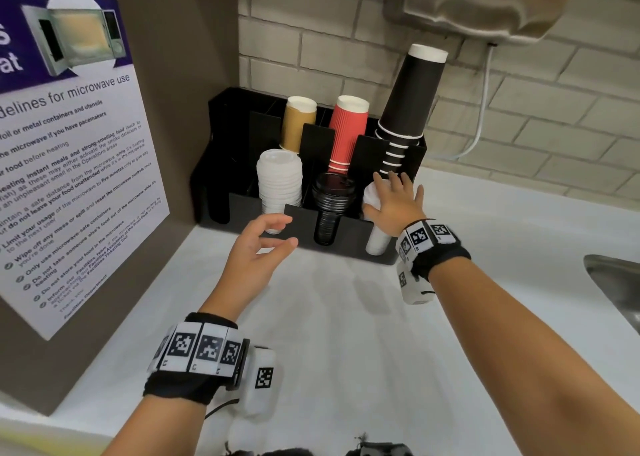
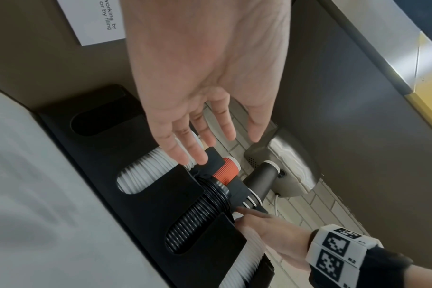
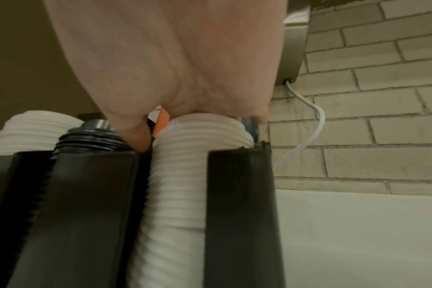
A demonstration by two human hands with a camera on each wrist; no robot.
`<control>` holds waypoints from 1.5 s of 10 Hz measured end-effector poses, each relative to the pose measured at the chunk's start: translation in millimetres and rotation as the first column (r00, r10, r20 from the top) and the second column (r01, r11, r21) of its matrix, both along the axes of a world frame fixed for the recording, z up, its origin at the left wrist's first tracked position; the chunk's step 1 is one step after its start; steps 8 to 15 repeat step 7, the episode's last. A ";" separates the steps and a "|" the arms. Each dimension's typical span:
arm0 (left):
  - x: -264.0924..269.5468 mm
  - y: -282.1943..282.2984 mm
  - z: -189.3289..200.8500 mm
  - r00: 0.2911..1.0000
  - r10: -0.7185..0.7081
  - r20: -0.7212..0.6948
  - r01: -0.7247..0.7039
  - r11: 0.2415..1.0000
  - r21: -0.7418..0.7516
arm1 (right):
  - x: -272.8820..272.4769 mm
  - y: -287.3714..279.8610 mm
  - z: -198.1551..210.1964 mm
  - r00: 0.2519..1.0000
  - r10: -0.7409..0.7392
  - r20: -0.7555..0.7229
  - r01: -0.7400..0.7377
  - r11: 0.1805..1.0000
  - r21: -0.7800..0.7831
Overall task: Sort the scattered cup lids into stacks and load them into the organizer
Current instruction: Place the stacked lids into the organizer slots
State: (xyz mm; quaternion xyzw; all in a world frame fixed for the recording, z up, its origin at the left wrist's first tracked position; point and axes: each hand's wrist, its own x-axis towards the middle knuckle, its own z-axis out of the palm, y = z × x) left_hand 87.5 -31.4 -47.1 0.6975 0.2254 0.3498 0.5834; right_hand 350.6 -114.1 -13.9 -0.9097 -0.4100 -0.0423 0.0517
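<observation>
A black organizer (image 1: pixel 349 234) stands at the back of the white counter (image 1: pixel 329 334). Its front slots hold a white lid stack (image 1: pixel 278 178) on the left, a black lid stack (image 1: pixel 332 199) in the middle and another white lid stack (image 1: pixel 375 241) on the right. My right hand (image 1: pixel 391 192) lies flat on top of the right white stack (image 3: pixel 180 165), fingers spread and the thumb down its left side. My left hand (image 1: pixel 291 230) hovers in front of the left white stack (image 2: pixel 146 171), fingers loosely spread and holding nothing.
Brown cups (image 1: pixel 298 123), red cups (image 1: pixel 346 133) and a tall pile of black cups (image 1: pixel 405 109) fill the organizer's rear slots. A brown panel with a microwave poster (image 1: pixel 69 178) walls the left side. A steel sink (image 1: pixel 616 282) lies right, with a wall dispenser (image 1: pixel 485 2) and cord (image 1: pixel 483 109) above.
</observation>
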 end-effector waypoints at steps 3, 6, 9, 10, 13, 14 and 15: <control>-0.6 8.6 3.1 0.998 -0.067 -0.021 0.067 0.998 0.013 | -18.3 -2.5 -0.6 0.998 0.010 0.060 -0.009 1.000 -0.009; -12.8 11.2 33.1 0.969 -0.247 -0.004 0.247 0.967 0.058 | -75.7 -29.5 38.1 0.988 0.128 -0.084 -0.086 0.918 0.388; -51.8 4.5 38.1 0.921 -0.388 -0.033 0.389 0.919 0.070 | -117.3 -67.1 57.0 0.944 0.313 -0.103 -0.193 0.778 0.597; -51.8 4.5 38.1 0.921 -0.388 -0.033 0.389 0.919 0.070 | -117.3 -67.1 57.0 0.944 0.313 -0.103 -0.193 0.778 0.597; -51.8 4.5 38.1 0.921 -0.388 -0.033 0.389 0.919 0.070 | -117.3 -67.1 57.0 0.944 0.313 -0.103 -0.193 0.778 0.597; -51.8 4.5 38.1 0.921 -0.388 -0.033 0.389 0.919 0.070 | -117.3 -67.1 57.0 0.944 0.313 -0.103 -0.193 0.778 0.597; -51.8 4.5 38.1 0.921 -0.388 -0.033 0.389 0.919 0.070 | -117.3 -67.1 57.0 0.944 0.313 -0.103 -0.193 0.778 0.597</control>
